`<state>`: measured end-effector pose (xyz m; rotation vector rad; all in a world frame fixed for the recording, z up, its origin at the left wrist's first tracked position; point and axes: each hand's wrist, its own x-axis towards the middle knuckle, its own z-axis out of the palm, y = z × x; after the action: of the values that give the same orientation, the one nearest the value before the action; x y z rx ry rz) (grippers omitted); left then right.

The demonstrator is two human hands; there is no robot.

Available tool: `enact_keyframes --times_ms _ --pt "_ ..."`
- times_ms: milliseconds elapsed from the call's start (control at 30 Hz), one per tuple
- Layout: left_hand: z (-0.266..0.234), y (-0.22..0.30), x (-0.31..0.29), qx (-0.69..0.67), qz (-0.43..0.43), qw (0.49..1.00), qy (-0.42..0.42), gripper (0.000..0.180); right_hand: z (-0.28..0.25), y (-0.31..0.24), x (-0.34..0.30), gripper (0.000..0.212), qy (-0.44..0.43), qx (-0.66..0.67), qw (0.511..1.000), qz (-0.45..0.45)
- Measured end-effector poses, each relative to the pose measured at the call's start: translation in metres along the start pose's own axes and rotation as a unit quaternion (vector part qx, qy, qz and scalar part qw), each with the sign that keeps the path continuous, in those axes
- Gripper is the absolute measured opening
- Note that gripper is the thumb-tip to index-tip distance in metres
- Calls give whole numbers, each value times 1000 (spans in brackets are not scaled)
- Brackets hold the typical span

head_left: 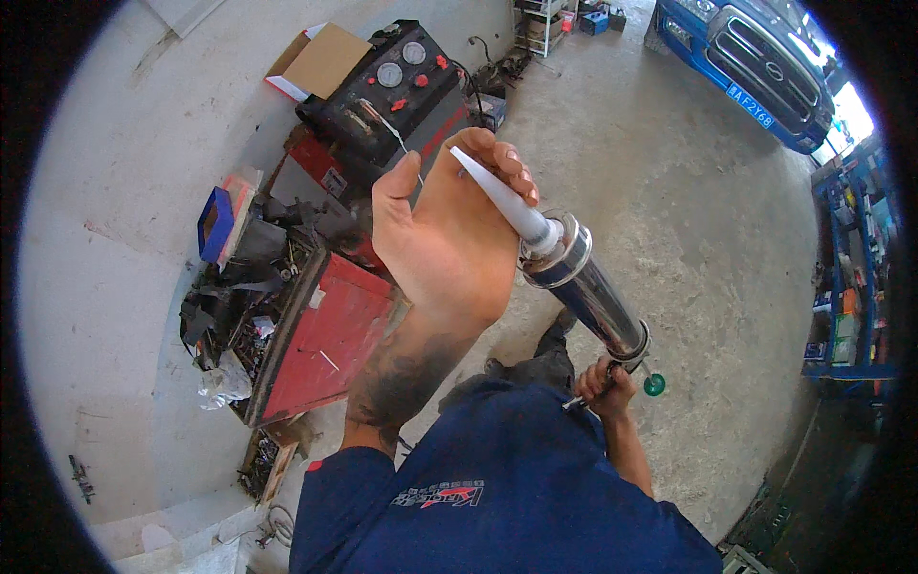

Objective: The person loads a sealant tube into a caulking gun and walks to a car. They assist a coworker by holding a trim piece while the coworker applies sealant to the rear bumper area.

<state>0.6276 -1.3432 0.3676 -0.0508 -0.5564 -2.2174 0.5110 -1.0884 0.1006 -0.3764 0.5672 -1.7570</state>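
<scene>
While the right hand (606, 386) grips a silver caulking gun (601, 308) above the floor (708, 258), the left hand (454, 225) has thumb and fingers apart; its palm is beside the white nozzle (505, 199). Contact is unclear.

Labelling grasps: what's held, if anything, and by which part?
Right hand holds the silver caulking gun by its handle end; left hand open behind the white nozzle, contact unclear.

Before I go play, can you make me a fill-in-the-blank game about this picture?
1. The right hand holds the silver gun, whose pointed nozzle is coloured ____.
2. The black machine has ____ round gauges.
3. The car is painted ____.

Missing words: white; two; blue.
</scene>
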Motion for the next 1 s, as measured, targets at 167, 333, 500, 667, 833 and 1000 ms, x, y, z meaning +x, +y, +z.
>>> enact_keyframes --times_ms 167,333,500,667,833,1000 --pt "-3 -1 2 -13 -8 1000 7 48 3 2 0 41 6 -11 1000 -3" --pt "-4 -3 3 -8 -7 1000 8 49 2 1 1 40 5 0 1000 1" --pt "-4 -6 7 -5 -12 1000 13 50 -6 1 2 41 -9 13 1000 11" --pt "-7 -8 11 -9 -22 1000 4 49 -6 4 4 40 2 15 1000 -19" --pt "-11 -9 19 73 -26 997 26 41 -2 2 4 41 51 -19 997 -61" --pt "-18 -15 35 91 -35 995 28 34 -1 -8 3 37 44 7 997 -62"
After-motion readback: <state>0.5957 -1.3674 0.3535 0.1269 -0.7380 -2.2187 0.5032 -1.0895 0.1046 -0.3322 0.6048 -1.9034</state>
